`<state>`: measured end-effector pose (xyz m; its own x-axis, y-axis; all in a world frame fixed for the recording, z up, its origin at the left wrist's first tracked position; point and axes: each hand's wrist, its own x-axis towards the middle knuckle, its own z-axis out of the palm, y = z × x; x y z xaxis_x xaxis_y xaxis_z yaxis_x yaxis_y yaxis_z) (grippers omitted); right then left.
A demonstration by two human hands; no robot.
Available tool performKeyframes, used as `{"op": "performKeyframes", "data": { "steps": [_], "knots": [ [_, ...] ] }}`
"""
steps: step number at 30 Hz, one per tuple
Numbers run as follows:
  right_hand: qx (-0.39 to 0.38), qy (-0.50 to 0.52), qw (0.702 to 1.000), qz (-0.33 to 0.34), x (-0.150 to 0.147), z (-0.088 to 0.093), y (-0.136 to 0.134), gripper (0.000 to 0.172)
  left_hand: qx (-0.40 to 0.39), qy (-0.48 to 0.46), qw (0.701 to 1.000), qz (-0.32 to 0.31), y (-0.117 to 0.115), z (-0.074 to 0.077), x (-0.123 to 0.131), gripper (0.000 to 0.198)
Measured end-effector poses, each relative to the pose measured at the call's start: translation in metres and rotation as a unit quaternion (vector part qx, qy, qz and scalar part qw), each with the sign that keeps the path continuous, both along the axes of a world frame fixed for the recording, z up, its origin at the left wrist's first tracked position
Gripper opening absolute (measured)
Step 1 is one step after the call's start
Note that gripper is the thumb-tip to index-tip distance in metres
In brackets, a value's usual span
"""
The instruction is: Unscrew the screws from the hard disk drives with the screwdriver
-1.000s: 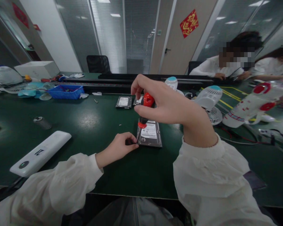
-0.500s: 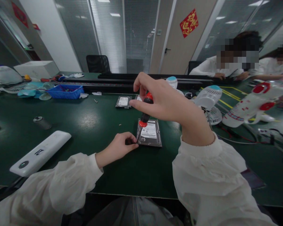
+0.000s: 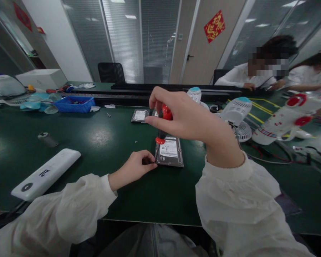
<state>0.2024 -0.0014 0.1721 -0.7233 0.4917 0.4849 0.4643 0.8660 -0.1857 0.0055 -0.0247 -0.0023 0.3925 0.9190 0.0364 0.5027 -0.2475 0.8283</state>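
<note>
A hard drive (image 3: 171,159) with a white label lies flat on the dark green table in front of me. My right hand (image 3: 176,110) is closed around the handle of a red and black screwdriver (image 3: 161,137), held above the drive's left side. Its thin shaft barely shows, and the tip cannot be made out. At the drive's near left corner, my left hand (image 3: 137,164) has thumb and fingers pinched together; whatever is between the fingertips is too small to see. Farther back, another hard drive (image 3: 139,116) sits partly behind my right fingers.
A white power bank (image 3: 46,175) and a small metal cylinder (image 3: 47,139) lie to the left. Behind them stands a blue basket (image 3: 75,104). White fans (image 3: 237,111) and a white and red bottle (image 3: 282,119) are on the right. Two people work at the far right.
My right hand has shifted slightly left with the screwdriver, whose handle now leans less. My left hand and the hard drive stay in place.
</note>
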Motion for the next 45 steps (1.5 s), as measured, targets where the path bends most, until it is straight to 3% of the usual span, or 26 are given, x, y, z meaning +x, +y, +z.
{"op": "performKeyframes", "data": {
  "steps": [7,12,19,25,31,37,42,45],
  "knots": [
    [-0.016,-0.018,0.999,0.034,0.0020,0.0027,0.0001,0.024,-0.003,-0.002,1.000,-0.001,-0.0007,0.0016,-0.0001,0.018],
    [-0.004,-0.008,1.000,0.005,0.0011,-0.0017,0.0041,0.022,-0.010,-0.006,1.000,0.002,-0.0014,0.0033,0.0011,0.016],
    [-0.028,-0.027,0.999,0.033,0.0036,0.0036,0.0003,0.030,-0.010,0.000,1.000,-0.001,-0.0021,0.0048,0.0009,0.018],
    [-0.005,0.003,1.000,0.008,0.0010,-0.0012,0.0023,0.025,-0.010,-0.002,1.000,-0.001,-0.0014,0.0036,0.0004,0.017],
    [-0.048,-0.015,0.998,0.027,0.0048,0.0059,-0.0028,0.040,-0.009,0.001,1.000,0.002,-0.0011,0.0032,0.0004,0.018],
    [-0.029,-0.011,0.999,0.011,0.0043,0.0049,-0.0035,0.021,-0.012,-0.004,1.000,-0.001,-0.0010,0.0035,0.0003,0.017],
    [-0.042,-0.022,0.999,0.023,0.0047,0.0052,-0.0028,0.034,-0.018,-0.006,1.000,-0.003,-0.0007,0.0027,-0.0007,0.018],
    [-0.034,-0.020,0.999,0.028,0.0043,0.0052,-0.0030,0.031,-0.020,-0.008,1.000,-0.003,-0.0006,0.0022,-0.0008,0.019]
  ]
}}
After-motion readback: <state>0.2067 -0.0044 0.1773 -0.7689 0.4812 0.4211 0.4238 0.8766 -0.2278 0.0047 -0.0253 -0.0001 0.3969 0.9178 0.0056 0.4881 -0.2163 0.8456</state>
